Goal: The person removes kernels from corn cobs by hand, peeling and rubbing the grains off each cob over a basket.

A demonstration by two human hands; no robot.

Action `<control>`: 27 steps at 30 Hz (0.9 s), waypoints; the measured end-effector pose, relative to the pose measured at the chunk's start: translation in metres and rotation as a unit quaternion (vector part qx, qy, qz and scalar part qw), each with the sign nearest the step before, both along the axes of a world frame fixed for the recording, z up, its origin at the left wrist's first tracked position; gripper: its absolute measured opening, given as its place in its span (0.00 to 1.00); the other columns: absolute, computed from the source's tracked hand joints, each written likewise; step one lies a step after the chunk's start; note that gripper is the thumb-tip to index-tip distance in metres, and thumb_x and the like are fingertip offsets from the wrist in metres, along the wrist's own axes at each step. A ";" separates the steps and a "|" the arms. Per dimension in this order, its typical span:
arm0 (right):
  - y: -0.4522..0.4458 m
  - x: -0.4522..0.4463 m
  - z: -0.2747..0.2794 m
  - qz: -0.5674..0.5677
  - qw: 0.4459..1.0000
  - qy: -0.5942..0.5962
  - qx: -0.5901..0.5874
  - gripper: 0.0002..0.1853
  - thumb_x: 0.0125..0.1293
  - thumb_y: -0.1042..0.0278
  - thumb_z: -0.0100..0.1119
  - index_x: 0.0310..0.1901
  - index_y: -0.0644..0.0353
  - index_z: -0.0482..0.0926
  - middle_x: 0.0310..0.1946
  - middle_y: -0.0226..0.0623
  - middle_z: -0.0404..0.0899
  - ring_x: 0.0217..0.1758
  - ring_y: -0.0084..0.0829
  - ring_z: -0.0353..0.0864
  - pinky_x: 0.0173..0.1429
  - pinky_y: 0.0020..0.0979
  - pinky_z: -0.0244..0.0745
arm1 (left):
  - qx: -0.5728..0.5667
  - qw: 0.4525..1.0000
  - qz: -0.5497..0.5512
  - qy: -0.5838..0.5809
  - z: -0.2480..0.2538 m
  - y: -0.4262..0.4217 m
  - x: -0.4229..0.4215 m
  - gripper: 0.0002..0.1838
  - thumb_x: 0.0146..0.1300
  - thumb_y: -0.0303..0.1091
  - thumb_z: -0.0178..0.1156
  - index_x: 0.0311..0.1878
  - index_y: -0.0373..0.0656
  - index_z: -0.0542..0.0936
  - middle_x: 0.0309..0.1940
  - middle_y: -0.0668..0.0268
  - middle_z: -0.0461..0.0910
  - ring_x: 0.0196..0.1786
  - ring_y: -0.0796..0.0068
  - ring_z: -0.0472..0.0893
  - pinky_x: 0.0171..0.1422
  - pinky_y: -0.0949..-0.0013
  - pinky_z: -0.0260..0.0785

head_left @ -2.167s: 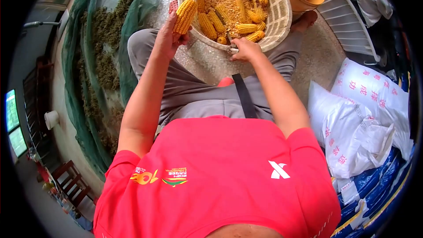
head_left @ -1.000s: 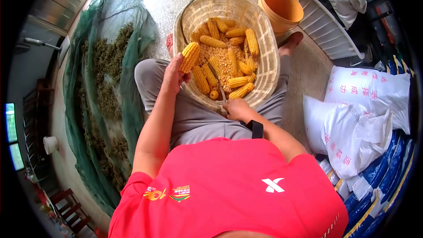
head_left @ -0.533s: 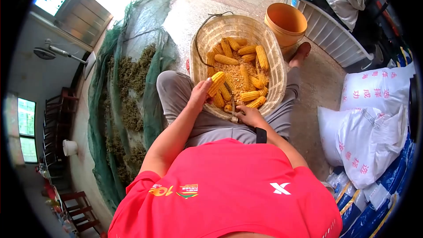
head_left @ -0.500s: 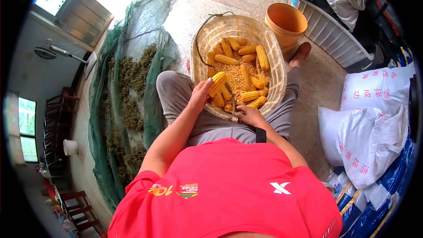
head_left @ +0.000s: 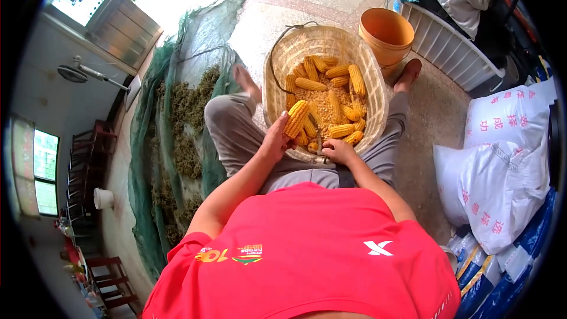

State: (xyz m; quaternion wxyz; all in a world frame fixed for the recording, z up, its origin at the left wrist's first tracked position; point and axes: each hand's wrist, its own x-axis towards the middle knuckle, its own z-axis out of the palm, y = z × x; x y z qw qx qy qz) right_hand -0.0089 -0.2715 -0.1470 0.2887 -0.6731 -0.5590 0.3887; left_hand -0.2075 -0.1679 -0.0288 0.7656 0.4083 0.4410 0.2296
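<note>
My left hand (head_left: 276, 137) is closed round a yellow corn cob (head_left: 296, 119), tilted over the near left part of the woven basket (head_left: 375, 115). At the basket's near rim, my right hand (head_left: 339, 151) has its fingers pressed together beside a thin, dark upright tool (head_left: 321, 143). What those fingers pinch is too small to tell. Inside the basket, several whole cobs (head_left: 334, 104) lie on a layer of loose corn kernels (head_left: 315, 99). The basket stands between my knees.
An orange bucket (head_left: 387, 35) stands beyond the basket, near my right foot (head_left: 407, 75). Green netting (head_left: 155, 82) with dried plants (head_left: 188, 124) covers the floor at left. White sacks (head_left: 502, 183) and a white plastic crate (head_left: 449, 47) are at right.
The view has shifted slightly. My left hand still holds the cob, now more upright. My right hand remains by the near rim, and my left foot has come into sight beside the basket.
</note>
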 end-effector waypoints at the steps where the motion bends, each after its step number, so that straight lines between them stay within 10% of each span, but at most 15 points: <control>1: 0.001 0.000 0.007 0.010 0.999 -0.004 -0.032 0.20 0.56 0.51 0.62 0.45 0.56 0.82 0.39 0.43 0.84 0.43 0.39 0.84 0.48 0.35 0.77 | -0.028 0.999 0.007 -0.025 -0.001 -0.004 0.002 0.25 0.69 0.61 0.46 0.49 0.48 0.76 0.27 0.64 0.79 0.23 0.73 0.77 0.25 0.71 0.67; 27: -0.020 0.003 0.015 -0.008 0.999 0.032 -0.011 0.15 0.60 0.57 0.61 0.46 0.54 0.81 0.40 0.42 0.83 0.46 0.42 0.83 0.48 0.37 0.76 | -0.195 0.946 -0.105 -0.235 -0.048 -0.013 0.039 0.31 0.71 0.59 0.43 0.54 0.37 0.73 0.38 0.56 0.81 0.33 0.66 0.81 0.34 0.67 0.74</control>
